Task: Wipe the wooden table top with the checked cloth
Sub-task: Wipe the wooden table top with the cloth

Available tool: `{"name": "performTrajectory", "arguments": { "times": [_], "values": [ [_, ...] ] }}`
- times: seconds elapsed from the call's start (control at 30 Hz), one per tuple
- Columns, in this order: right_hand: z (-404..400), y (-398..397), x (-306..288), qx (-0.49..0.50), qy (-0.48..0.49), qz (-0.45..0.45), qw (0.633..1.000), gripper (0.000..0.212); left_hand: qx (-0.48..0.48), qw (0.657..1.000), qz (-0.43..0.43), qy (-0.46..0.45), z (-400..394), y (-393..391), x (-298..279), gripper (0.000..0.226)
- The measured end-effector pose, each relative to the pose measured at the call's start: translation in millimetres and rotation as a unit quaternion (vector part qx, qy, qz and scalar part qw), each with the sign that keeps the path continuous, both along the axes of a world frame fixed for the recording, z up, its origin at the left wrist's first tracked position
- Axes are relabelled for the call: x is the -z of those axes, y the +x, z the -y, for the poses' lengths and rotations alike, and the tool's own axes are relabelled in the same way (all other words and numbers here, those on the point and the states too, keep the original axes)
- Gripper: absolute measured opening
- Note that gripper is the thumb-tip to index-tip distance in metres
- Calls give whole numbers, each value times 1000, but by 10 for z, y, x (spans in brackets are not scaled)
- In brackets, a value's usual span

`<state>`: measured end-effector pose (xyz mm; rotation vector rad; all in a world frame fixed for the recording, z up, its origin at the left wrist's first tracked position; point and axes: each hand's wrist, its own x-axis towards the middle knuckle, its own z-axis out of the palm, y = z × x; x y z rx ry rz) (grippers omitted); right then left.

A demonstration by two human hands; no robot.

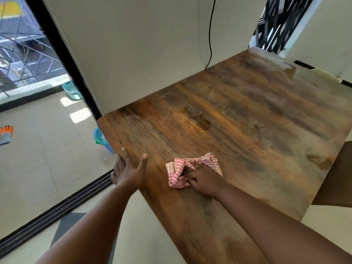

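Two bare forearms reach forward from the bottom edge toward a wooden worktop (238, 121) with dark, streaky grain. On the right, the right hand (204, 180) lies palm down on the wood, its fingers (190, 168) curled into a bunched red-and-white checked cloth (178, 172) and gripping it. This cloth sits on the near part of the worktop, pressed against the surface, with most of its folds lying ahead of and to the left of those fingers.

To the left of the cloth, and apart from it, the left hand (131, 170) rests at the worktop's left edge. Its fingers (125, 157) are spread wide and hold nothing; the thumb lies on the wood while the other fingers run along the rim.

Beyond both sets of fingers the wood stretches away bare, turning paler and dusty at its far right corner. Just past the left fingers, down on the tiled floor (47, 149), a blue bucket (102, 139) peeks out from under the worktop's edge. Farther left an orange and grey glove (6, 134) shows at the picture's edge. Farther still, a teal basket (71, 90) stands by a black door frame (62, 54). Behind the worktop rises a cream wall (142, 44) with a black cable (211, 31) hanging down it.
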<state>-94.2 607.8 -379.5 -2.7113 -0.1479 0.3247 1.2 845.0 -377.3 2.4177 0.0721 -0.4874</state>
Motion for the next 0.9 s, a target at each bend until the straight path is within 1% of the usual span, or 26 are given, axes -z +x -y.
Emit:
{"name": "performTrajectory", "arguments": {
  "times": [0.1,0.2,0.3,0.4,0.5,0.63,0.7,0.77,0.9],
  "values": [
    [-42,109,4,2,20,11,1000,33,30,997,2,70,124,-97,95,99],
    [-23,69,7,-41,0,7,999,35,57,992,13,110,246,-275,199,95],
    [-28,-63,12,-100,-8,1,995,36,25,995,1,100,374,-466,211,96],
    [-57,-296,27,-147,-4,18,989,35,2,995,-4,103,408,-574,148,101],
    [-43,-526,68,-189,3,49,981,35,32,990,2,134,394,-641,72,95],
    [-37,-673,105,-205,14,83,975,36,71,986,18,151,472,-744,-55,97],
    [-30,-685,107,-210,5,98,973,37,93,982,29,160,549,-828,-100,97],
    [-19,-667,80,-223,-16,115,968,37,112,978,39,174,624,-927,-122,92],
    [-18,-685,43,-241,-27,118,963,39,139,970,53,193,658,-1172,-138,85]
  ]
}}
